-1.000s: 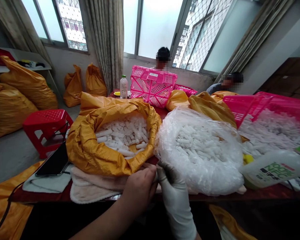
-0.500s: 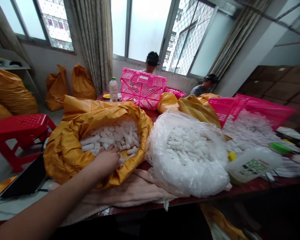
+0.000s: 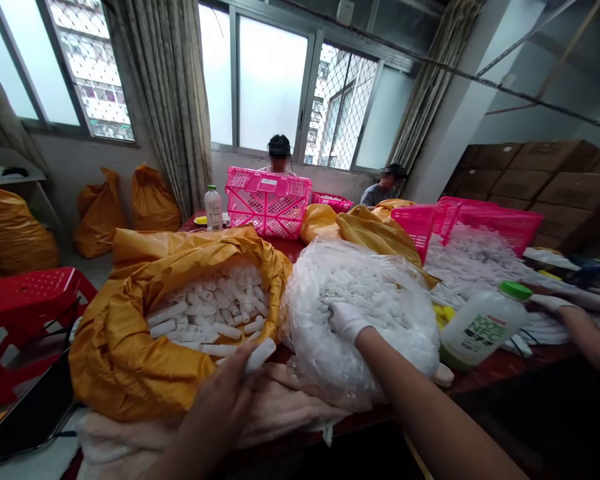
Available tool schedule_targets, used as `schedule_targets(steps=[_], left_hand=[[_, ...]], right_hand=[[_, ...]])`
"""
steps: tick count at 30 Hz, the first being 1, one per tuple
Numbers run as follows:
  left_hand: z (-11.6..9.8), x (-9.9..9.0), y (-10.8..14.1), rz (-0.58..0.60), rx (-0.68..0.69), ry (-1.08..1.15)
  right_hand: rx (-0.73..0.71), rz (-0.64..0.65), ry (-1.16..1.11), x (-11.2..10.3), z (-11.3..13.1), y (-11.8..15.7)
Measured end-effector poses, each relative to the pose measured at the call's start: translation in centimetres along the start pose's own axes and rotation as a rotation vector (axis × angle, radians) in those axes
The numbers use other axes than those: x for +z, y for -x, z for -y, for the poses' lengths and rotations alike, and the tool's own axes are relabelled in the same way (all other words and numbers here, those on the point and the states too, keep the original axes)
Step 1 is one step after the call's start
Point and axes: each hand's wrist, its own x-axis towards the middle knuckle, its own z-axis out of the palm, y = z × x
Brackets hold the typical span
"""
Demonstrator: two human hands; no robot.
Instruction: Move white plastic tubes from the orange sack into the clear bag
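My left hand (image 3: 223, 393), bare, has its thumb and fingers clamped on one white tube (image 3: 261, 355). The tube projects past my fingertips, tilted up toward the right, its lower end hidden by the fingers. It sits just in front of the near rim of the yellow bag (image 3: 140, 373), above the pink cloth (image 3: 293, 403), and apart from the loose tubes (image 3: 200, 319) inside that bag.

My right hand (image 3: 349, 322), gloved in white, reaches into the clear plastic bag (image 3: 325, 367), fingertips at the white pieces (image 3: 367, 287). I cannot tell whether those fingers are apart or pinching a piece. A green-capped bottle (image 3: 484, 330) leans beside the plastic bag.
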Motion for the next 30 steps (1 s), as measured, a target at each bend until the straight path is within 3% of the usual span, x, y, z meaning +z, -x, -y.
schedule_targets(steps=[4, 8, 9, 11, 15, 20, 22, 25, 27, 30], left_hand=[[-1.6, 1.6, 1.8, 0.065, -0.010, 0.133], [-2.6, 2.2, 2.3, 0.125, -0.003, 0.254], [-2.8, 2.1, 2.3, 0.151, 0.001, 0.302], [-3.2, 1.9, 2.4, 0.226, 0.015, 0.434], [-3.8, 2.1, 2.7, 0.376, 0.025, 0.775], [-3.7, 3.6, 3.3, 0.516, -0.232, 1.151], [-3.5, 3.7, 3.5, 0.475, -0.207, 1.081], [-3.3, 2.8, 3.3, 0.324, -0.051, 0.711], [-3.4, 1.9, 2.9, 0.304, 0.001, 0.533], [-3.8, 0.9, 2.2, 0.391, 0.060, 0.402]], right_hand=[[0.004, 0.017, -0.356, -1.1, 2.6, 3.9], [0.163, -0.004, -1.290, -1.2, 7.5, 8.8], [0.199, -0.008, -1.457, -0.8, 8.4, 9.7], [0.231, -0.008, -1.578, 0.2, 9.3, 11.1], [0.261, -0.096, -1.644, 1.9, 8.6, 12.9], [0.302, -0.117, -1.803, 1.8, 7.6, 13.3], [0.317, -0.116, -1.837, 1.1, 7.3, 13.2], [0.324, -0.085, -1.716, 0.0, 6.5, 13.3], [0.259, 0.047, -1.513, -0.5, 5.7, 13.5], [0.023, 0.259, -1.009, -1.0, 4.8, 13.6]])
